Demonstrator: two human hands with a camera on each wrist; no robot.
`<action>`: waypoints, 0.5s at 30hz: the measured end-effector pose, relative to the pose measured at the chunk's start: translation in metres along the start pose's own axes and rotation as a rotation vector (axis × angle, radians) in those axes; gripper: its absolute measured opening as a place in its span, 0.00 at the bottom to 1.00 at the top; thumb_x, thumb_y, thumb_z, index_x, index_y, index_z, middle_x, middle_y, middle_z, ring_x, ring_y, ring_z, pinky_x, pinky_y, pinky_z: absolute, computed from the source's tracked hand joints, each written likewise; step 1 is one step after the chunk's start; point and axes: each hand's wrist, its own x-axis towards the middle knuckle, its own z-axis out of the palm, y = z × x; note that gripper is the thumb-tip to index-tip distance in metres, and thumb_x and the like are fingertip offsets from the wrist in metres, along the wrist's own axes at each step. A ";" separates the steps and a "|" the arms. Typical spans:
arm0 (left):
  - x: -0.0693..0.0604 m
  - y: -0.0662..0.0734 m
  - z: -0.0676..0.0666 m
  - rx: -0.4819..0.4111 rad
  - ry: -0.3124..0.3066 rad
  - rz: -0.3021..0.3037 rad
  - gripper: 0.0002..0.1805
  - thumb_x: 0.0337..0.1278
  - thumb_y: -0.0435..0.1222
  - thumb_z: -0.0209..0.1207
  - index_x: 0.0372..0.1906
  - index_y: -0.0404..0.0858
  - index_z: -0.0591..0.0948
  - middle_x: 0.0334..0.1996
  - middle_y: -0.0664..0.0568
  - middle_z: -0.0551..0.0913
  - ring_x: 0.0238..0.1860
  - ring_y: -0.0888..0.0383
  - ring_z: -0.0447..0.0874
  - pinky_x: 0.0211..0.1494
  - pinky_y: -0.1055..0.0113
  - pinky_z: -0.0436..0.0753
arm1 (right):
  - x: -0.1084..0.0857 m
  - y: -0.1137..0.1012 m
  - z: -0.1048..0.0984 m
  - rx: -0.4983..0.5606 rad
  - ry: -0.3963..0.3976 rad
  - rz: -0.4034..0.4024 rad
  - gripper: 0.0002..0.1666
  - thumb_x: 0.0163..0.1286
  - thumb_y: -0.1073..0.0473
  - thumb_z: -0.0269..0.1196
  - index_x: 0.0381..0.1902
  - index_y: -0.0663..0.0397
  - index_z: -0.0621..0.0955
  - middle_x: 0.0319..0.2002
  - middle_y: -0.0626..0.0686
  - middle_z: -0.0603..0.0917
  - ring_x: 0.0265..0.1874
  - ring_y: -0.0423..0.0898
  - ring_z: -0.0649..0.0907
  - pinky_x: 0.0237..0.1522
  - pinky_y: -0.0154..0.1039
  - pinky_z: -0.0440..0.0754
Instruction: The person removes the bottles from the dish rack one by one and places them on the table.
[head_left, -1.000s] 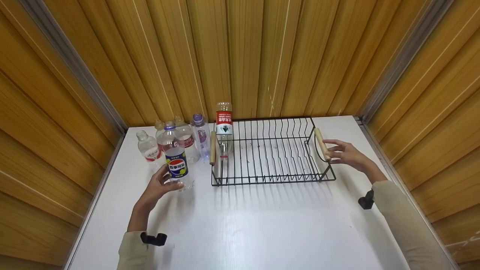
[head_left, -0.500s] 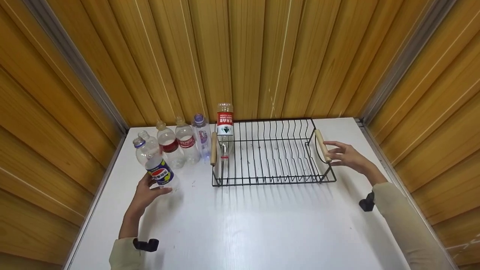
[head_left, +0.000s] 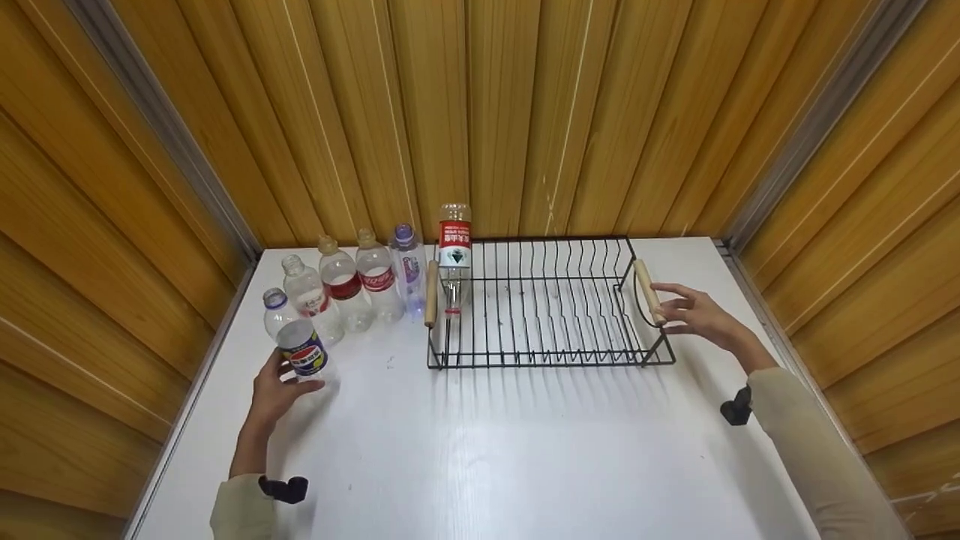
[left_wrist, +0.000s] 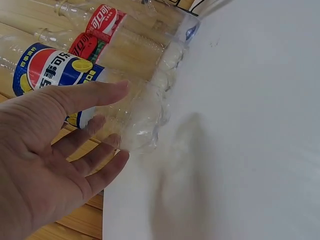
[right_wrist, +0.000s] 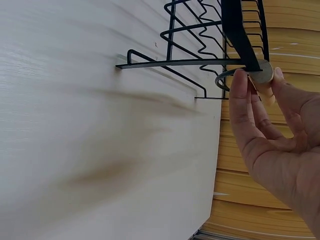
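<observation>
My left hand (head_left: 271, 394) curls round the lower part of a clear plastic Pepsi bottle (head_left: 306, 356) with a blue and yellow label. In the left wrist view the thumb lies across its front and the fingers reach behind. The bottle stands upright at the near end of a slanting row of empty bottles. On the right, my right hand (head_left: 701, 316) pinches the wooden handle (head_left: 648, 292) of a black wire dish rack (head_left: 547, 366). A red-labelled bottle (head_left: 454, 244) sits neck down at the rack's left side.
The row also has a bottle with a white and red label (head_left: 313, 302), two Coca-Cola bottles (head_left: 346, 289) and a purple-tinted bottle (head_left: 409, 274) beside the rack's left handle (head_left: 431, 292). A white table (head_left: 487, 457) lies below, wood-panelled walls (head_left: 510, 120) around it.
My left hand has carried the Pepsi bottle leftward from in front of the other bottles to the row's near end. It was tilted and now stands upright. The right hand stays on the handle.
</observation>
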 end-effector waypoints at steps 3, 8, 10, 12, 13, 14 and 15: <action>0.001 -0.005 -0.003 0.030 0.022 0.008 0.56 0.49 0.24 0.72 0.81 0.35 0.52 0.76 0.33 0.62 0.74 0.34 0.63 0.77 0.43 0.66 | 0.000 0.000 0.000 0.002 0.001 0.003 0.41 0.77 0.56 0.61 0.80 0.58 0.56 0.55 0.54 0.80 0.47 0.36 0.84 0.55 0.43 0.87; 0.004 -0.015 -0.008 0.051 0.059 0.029 0.54 0.50 0.24 0.71 0.80 0.32 0.53 0.75 0.30 0.63 0.73 0.32 0.64 0.77 0.42 0.67 | 0.000 -0.001 -0.002 -0.009 0.003 0.002 0.41 0.78 0.56 0.60 0.80 0.58 0.56 0.56 0.57 0.80 0.47 0.36 0.84 0.54 0.44 0.87; 0.004 -0.018 -0.010 0.053 0.078 0.032 0.54 0.50 0.24 0.71 0.80 0.31 0.53 0.75 0.30 0.62 0.73 0.32 0.64 0.77 0.42 0.67 | 0.000 -0.001 -0.002 -0.015 0.002 0.003 0.41 0.78 0.56 0.60 0.81 0.58 0.56 0.57 0.58 0.79 0.47 0.36 0.84 0.55 0.45 0.87; 0.004 -0.020 -0.013 0.054 0.096 0.030 0.54 0.51 0.24 0.70 0.80 0.31 0.51 0.75 0.29 0.62 0.73 0.32 0.64 0.77 0.42 0.67 | 0.000 -0.001 -0.001 -0.016 0.000 0.009 0.42 0.78 0.56 0.60 0.81 0.57 0.55 0.58 0.58 0.79 0.48 0.37 0.83 0.56 0.46 0.87; 0.004 -0.021 -0.015 0.054 0.104 0.026 0.54 0.51 0.24 0.70 0.80 0.31 0.51 0.75 0.29 0.62 0.74 0.32 0.63 0.77 0.42 0.67 | 0.000 -0.001 -0.001 -0.017 -0.002 0.012 0.42 0.78 0.55 0.60 0.81 0.57 0.55 0.58 0.58 0.79 0.48 0.37 0.83 0.56 0.47 0.86; 0.004 -0.022 -0.017 0.055 0.109 0.024 0.54 0.51 0.23 0.70 0.80 0.31 0.50 0.74 0.29 0.62 0.74 0.32 0.63 0.77 0.42 0.66 | 0.000 -0.001 0.000 -0.018 -0.003 0.015 0.42 0.78 0.55 0.60 0.81 0.56 0.55 0.58 0.58 0.79 0.48 0.37 0.83 0.57 0.48 0.86; 0.004 -0.022 -0.018 0.054 0.115 0.025 0.54 0.51 0.23 0.70 0.80 0.30 0.50 0.74 0.28 0.62 0.73 0.31 0.63 0.77 0.41 0.66 | 0.000 -0.001 0.000 -0.016 -0.004 0.019 0.42 0.78 0.55 0.61 0.81 0.56 0.55 0.57 0.57 0.80 0.48 0.37 0.83 0.57 0.49 0.86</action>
